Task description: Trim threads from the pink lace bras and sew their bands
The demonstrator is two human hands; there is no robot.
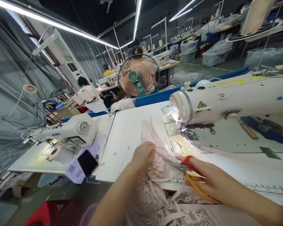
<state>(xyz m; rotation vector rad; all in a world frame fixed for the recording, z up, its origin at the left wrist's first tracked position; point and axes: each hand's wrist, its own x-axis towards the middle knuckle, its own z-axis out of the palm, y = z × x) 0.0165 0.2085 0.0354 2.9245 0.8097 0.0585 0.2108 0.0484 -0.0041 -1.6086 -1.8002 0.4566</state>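
Observation:
My left hand (143, 156) is closed, pinching a piece of pale pink lace fabric (159, 168) at the front edge of the white sewing table (127, 138). My right hand (211, 180) grips scissors (187, 169) with red and yellow handles, their blades pointing left at the lace just beside my left fingers. More of the lace hangs off the table toward my lap. The head of a white sewing machine (226, 100) sits just behind, its lamp lit over the needle plate.
A second white sewing machine (68, 131) stands on the table to the left, with a black phone (87, 163) and papers near it. A standing fan (138, 77) is behind the table. Other people sit at stations farther back. A red stool (41, 215) is at lower left.

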